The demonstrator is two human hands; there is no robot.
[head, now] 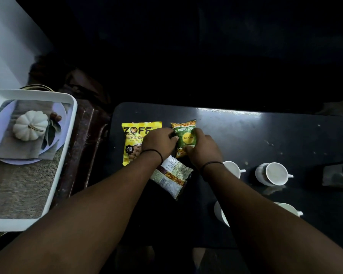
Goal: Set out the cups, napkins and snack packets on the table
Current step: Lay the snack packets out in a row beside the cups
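Head view: on the glossy black table (246, 131), both hands pinch a crinkly green packet (186, 135), the left hand (158, 144) at its left edge, the right hand (203, 149) at its right. A yellow foil packet (134, 135) lies flat just left; a third packet (171, 177) lies under the wrists. Round white cups (273, 174) stand to the right.

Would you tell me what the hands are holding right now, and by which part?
Both hands grip the green snack packet: left hand at its left edge, right hand at its lower right side.
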